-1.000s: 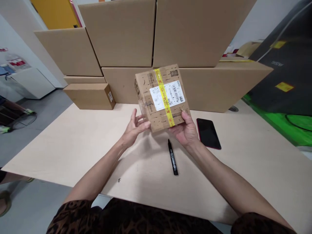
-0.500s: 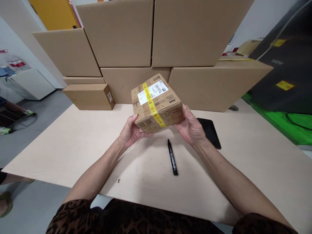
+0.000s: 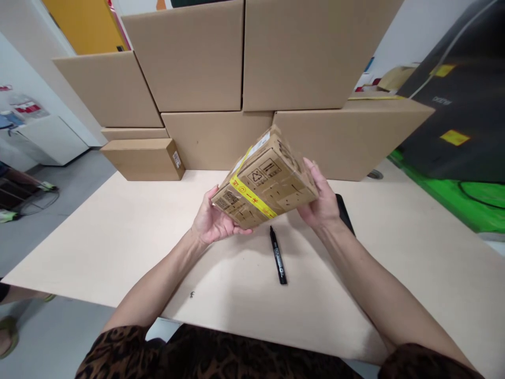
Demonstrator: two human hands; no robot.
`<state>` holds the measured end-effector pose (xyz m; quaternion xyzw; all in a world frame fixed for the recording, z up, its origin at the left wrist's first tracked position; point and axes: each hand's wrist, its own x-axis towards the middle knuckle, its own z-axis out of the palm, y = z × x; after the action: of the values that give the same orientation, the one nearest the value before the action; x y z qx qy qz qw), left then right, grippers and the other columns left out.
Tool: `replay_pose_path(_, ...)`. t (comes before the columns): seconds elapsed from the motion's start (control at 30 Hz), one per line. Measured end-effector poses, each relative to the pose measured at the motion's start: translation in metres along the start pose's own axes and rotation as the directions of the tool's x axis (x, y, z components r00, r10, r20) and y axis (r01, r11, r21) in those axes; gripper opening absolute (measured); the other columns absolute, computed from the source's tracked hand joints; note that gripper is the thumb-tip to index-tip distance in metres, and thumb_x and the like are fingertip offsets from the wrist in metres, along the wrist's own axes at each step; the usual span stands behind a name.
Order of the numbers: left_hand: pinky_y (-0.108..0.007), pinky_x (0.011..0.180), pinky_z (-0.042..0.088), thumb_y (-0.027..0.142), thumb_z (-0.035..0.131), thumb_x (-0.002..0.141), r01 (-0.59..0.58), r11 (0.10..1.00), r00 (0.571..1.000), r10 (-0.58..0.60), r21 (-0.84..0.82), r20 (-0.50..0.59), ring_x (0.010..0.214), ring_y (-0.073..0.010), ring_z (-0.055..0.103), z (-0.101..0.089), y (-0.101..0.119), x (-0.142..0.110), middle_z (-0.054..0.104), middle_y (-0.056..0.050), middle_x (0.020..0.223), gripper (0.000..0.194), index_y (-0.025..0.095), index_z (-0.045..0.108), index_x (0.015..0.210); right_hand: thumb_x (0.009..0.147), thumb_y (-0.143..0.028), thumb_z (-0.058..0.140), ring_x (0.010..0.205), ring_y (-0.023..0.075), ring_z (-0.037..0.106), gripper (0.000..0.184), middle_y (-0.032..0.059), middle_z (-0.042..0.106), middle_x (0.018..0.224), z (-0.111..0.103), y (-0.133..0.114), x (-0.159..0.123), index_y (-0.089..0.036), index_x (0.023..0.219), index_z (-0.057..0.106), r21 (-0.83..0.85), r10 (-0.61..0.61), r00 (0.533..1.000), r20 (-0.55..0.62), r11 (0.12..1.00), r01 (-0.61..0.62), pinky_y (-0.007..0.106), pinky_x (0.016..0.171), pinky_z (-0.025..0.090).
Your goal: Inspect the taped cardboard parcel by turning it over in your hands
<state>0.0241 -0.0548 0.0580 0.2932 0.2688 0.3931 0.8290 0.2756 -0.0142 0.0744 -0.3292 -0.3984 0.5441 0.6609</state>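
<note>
Head view: left hand [image 3: 208,220] and right hand [image 3: 324,199] are clasping a carton [image 3: 265,187] by opposite ends, grip half-closed; likely stiff, light, best held there.

The parcel [image 3: 246,210] is cardboard brown with black printing, and its tape [image 3: 255,201] is bright yellow bearing red characters. The marker [image 3: 278,258] is black with pale lettering; the phone [image 3: 346,216] is black too. The table [image 3: 138,216] is pale beige, the stacked boxes [image 3: 189,63] plain tan. The sleeve [image 3: 112,350] carries a brown-and-black leopard print. The door [image 3: 84,26] is mustard yellow, the floor [image 3: 59,331] grey.
</note>
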Motion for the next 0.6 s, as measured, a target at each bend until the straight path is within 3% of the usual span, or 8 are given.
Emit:
replay_pose_path(0.13,-0.056,0.093,0.06,0.075,0.065,0.081,0.014,1.0,0.999,-0.013,-0.028,0.041,0.113,-0.039,0.075,0.006,-0.003,-0.001,0.075,-0.016,0.127,0.072,0.024,0.06,0.133,0.079,-0.068,0.077,0.148,0.0329,0.054,0.04,-0.002,0.073,0.14,-0.004,0.001,0.005,-0.036,0.102,0.073,-0.01,0.088,0.995,0.04,0.996,-0.088,0.054,0.109,0.056)
replay_pose_path(0.27,-0.053,0.099,0.057,0.075,0.068,0.078,0.019,0.999,0.999,-0.017,-0.039,0.049,0.11,-0.0374,0.076,0.011,-0.002,0.0,0.074,-0.017,0.129,0.085,0.021,0.054,0.142,0.075,-0.066,0.083,0.135,0.0321,0.061,0.043,-0.0009,0.075,0.131,-0.003,0.003,0.002,-0.035,0.102,0.071,0.035,0.151,0.989,0.007,0.988,-0.151,0.051,0.101,0.06)
replay_pose_path(0.37,-0.053,0.104,0.055,0.074,0.069,0.077,0.002,0.999,1.0,-0.001,-0.047,0.019,0.112,-0.0371,0.075,0.011,-0.002,0.002,0.073,-0.019,0.129,0.09,0.018,0.05,0.146,0.072,-0.065,0.085,0.121,0.0299,0.066,0.044,0.0003,0.076,0.121,0.002,0.005,-0.004,-0.036,0.102,0.069,0.062,0.21,0.976,0.064,0.975,-0.214,0.05,0.096,0.062)
replay_pose_path(0.47,-0.052,0.108,0.055,0.068,0.072,0.077,-0.069,0.995,0.997,0.066,-0.078,-0.033,0.12,-0.0368,0.073,0.012,-0.005,0.004,0.071,-0.02,0.134,0.088,0.017,0.051,0.146,0.073,-0.064,0.085,0.118,0.0278,0.067,0.045,0.0001,0.074,0.122,0.01,0.002,-0.012,-0.037,0.105,0.068,0.038,0.197,0.969,0.151,0.978,-0.205,0.049,0.095,0.062)
replay_pose_path(0.6,-0.051,0.105,0.058,0.062,0.077,0.074,-0.121,0.99,0.989,0.114,-0.078,-0.092,0.118,-0.0339,0.073,0.013,-0.008,0.005,0.073,-0.018,0.13,0.084,0.017,0.055,0.141,0.072,-0.057,0.089,0.127,0.0269,0.063,0.052,-0.0003,0.071,0.134,0.017,-0.001,-0.022,-0.039,0.116,0.066,-0.024,0.163,0.961,0.225,0.987,-0.161,0.047,0.101,0.06)
